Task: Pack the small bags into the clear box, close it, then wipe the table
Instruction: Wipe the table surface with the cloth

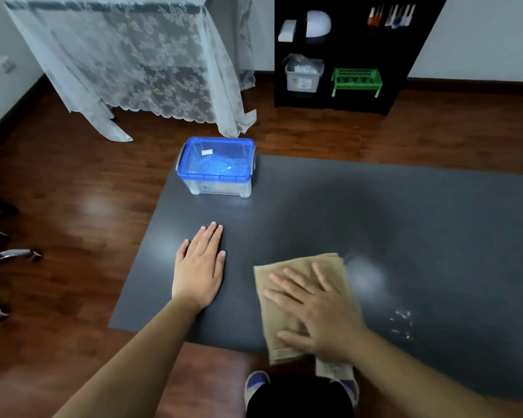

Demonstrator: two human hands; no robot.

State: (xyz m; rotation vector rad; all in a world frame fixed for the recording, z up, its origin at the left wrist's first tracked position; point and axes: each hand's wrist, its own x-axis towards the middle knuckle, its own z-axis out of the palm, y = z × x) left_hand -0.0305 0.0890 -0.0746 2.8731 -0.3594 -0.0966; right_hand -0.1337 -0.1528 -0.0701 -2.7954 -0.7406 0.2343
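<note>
Dark grey table [375, 224] fills the head view, a low matte surface set over a reddish wood floor [73, 191]. Clear box [217, 170], closed with a blue lid [216, 158] and grey side latches, stands at the table's far-left corner; its contents are too blurred to make out. Left hand [200, 267] lies flat and palm-down on the bare table near the left edge, fingers extended and close together, holding nothing, well apart from the box. Right hand [311, 306] lies palm-down with fingers spread on a folded tan cloth [302, 273], pressing it against the table at the near edge; the cloth's near end overhangs that edge. Both hand and cloth are slightly motion-blurred. Bright glare patch sits just to the right of the cloth, and small pale specks [402, 324] lie on the table further right, near the near edge. Beyond the table: a lace-draped piece of furniture [127, 55] at the far left and a black shelf unit [351, 55] holding a green basket [357, 79] and a white bin [303, 76]. Feet in purple footwear [255, 384] show below the near edge.
</note>
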